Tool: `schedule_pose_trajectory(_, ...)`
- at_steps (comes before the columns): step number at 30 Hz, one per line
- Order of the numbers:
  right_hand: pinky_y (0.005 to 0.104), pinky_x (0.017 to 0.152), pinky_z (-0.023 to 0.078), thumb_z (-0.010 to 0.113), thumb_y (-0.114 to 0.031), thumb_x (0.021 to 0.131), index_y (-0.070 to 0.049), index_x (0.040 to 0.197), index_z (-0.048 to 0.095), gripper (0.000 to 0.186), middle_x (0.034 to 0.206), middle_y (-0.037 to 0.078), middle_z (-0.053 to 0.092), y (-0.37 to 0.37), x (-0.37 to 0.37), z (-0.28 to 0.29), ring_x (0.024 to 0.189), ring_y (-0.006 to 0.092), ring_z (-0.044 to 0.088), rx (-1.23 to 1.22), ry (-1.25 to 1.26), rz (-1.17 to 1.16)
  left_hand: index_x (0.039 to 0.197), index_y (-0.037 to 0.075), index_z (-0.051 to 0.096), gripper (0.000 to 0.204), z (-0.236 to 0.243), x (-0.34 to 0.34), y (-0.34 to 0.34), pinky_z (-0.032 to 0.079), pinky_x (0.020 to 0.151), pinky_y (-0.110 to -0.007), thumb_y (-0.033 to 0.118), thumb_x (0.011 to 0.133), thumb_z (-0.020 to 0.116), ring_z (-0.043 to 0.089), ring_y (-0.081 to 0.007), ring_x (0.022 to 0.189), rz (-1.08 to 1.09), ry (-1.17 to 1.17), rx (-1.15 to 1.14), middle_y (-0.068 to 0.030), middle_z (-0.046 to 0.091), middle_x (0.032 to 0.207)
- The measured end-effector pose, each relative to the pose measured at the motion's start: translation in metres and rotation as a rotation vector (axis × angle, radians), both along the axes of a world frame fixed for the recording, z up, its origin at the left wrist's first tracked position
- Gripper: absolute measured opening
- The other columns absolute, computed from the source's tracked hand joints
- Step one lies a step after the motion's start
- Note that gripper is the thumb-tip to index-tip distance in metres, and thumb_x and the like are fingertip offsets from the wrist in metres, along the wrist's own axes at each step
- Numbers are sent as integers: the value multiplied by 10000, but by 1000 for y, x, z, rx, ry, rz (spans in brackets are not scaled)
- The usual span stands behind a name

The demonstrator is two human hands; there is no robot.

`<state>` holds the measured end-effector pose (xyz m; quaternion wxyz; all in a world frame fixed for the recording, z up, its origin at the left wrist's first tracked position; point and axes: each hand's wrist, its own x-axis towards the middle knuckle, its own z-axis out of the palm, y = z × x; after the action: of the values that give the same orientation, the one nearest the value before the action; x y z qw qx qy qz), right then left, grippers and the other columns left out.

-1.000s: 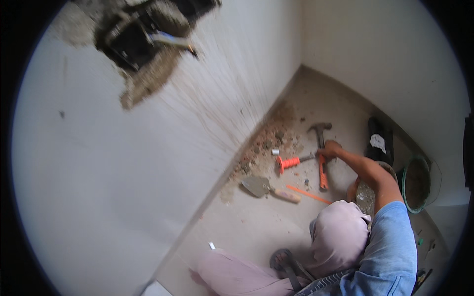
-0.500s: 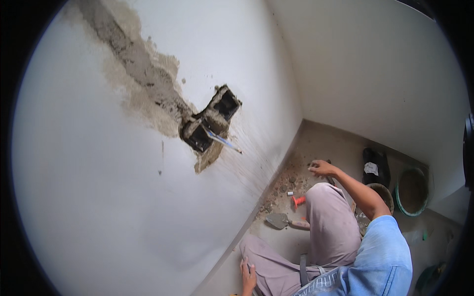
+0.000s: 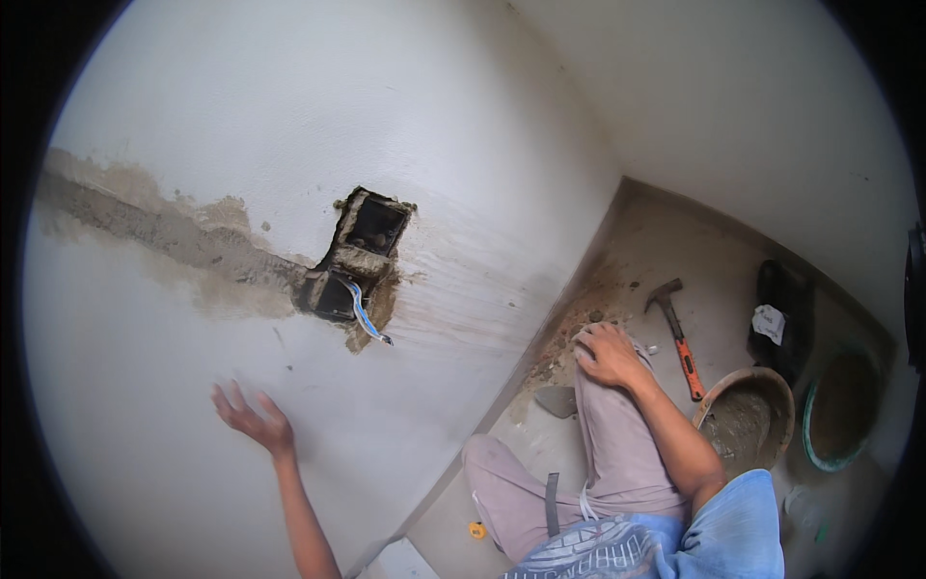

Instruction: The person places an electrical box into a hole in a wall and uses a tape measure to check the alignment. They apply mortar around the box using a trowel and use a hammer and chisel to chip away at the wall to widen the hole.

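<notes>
My left hand (image 3: 256, 420) is raised in front of the white wall (image 3: 164, 444), its fingers spread and nothing in them. I cannot tell whether it touches the wall. My right hand (image 3: 610, 355) lies on my raised right knee with the fingers stretched out and holding nothing. Up the wall from my left hand, two dark socket boxes (image 3: 376, 227) sit in a rough cut-out, and blue and white wires (image 3: 362, 311) stick out of the lower one. A strip of grey mortar (image 3: 183, 236) runs left from the boxes.
Beyond my right knee a claw hammer (image 3: 680, 338) with an orange-and-black handle lies on the floor. A trowel blade (image 3: 557, 400) shows beside my leg, near crumbled debris (image 3: 552, 359). A mortar bowl (image 3: 786, 410), a green-rimmed basin (image 3: 808, 439) and a black bag (image 3: 779, 289) stand right.
My left hand has lifted from my left leg up in front of the wall. My right hand has come back from over the floor onto my knee. The view has turned.
</notes>
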<state>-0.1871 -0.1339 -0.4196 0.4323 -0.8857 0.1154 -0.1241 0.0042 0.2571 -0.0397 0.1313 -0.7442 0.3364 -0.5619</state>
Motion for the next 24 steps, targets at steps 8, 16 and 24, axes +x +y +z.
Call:
schedule_pose_trajectory(8, 437, 1004, 370, 589, -294, 793, -88, 1102, 655, 377, 1128, 177, 599, -30, 28, -28, 1140, 335, 502, 181, 27, 35, 1469, 107, 348, 564, 37, 40, -12, 22, 1143, -539, 348, 962, 410, 152, -328, 1450, 159, -152, -11, -149, 231, 1550)
schedule_pose_trajectory(16, 452, 927, 433, 588, -323, 806, -62, 1102, 653, 400, 1096, 203, 620, -33, 46, -32, 1062, 378, 562, 171, 78, -5, 1444, 113, 389, 549, 36, 41, -11, 60, 1144, -545, 306, 934, 451, 189, -331, 1440, 174, -160, -49, -141, 260, 1540)
schedule_pose_trajectory(24, 401, 893, 466, 533, -311, 920, 1, 1107, 626, 375, 1057, 223, 650, -45, 40, -76, 1015, 383, 611, 395, 41, -334, 1409, 154, 429, 521, 36, 36, 2, 72, 1154, -526, 274, 907, 500, 217, -300, 1433, 133, -166, -48, -114, 307, 1515)
